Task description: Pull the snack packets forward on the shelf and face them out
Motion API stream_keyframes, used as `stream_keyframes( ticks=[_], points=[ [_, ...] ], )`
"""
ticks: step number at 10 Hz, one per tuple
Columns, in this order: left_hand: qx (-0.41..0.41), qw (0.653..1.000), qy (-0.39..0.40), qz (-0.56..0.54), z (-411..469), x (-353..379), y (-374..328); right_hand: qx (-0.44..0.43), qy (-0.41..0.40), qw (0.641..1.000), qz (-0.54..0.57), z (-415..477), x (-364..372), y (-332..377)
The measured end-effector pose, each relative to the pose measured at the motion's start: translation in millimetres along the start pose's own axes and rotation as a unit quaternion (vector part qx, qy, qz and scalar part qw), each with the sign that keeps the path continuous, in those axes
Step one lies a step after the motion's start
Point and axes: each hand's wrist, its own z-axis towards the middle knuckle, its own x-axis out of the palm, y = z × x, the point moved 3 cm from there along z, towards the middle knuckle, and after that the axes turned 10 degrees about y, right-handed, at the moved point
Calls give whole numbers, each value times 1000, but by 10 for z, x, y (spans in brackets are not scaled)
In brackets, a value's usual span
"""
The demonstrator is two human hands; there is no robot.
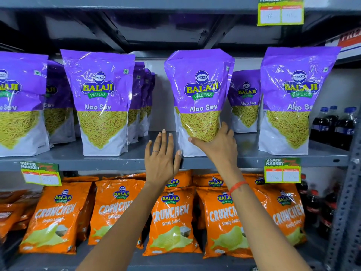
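Note:
Purple Aloo Sev packets stand upright along the grey middle shelf [101, 160]. My right hand [216, 144] grips the lower right of the centre packet [201, 90], which stands at the shelf's front edge and faces out, leaning slightly. My left hand [161, 153] is open with fingers spread, just left of that packet, its thumb near the packet's bottom corner. Another front packet [99, 98] stands to the left, with several more lined up behind it. A front packet [291, 98] stands at the right, and a smaller-looking one [245, 100] sits further back between them.
Orange Crunchem chip packets [172, 218] fill the lower shelf. Dark cola bottles [332, 126] stand at the right end of both shelves. Green price tags [282, 170] hang from the shelf edges. A perforated metal upright [343, 202] frames the right side.

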Motion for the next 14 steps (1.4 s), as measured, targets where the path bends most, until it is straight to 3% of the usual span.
stream_keyframes(
  ticks=[8,11,13,14],
  points=[
    [0,1000,-8,7,18,39,8,4,1,1000,12,1,33,-28],
    [-16,999,21,27,-18,-34,-78,-1,9,1000,-1,-37,-7,-7],
    [-32,998,-43,-11,-80,-189,-400,-37,10,999,-15,-99,-182,-35],
    [-6,996,-85,-14,58,-365,-714,-86,-10,996,35,-51,-479,-25]
  ],
)
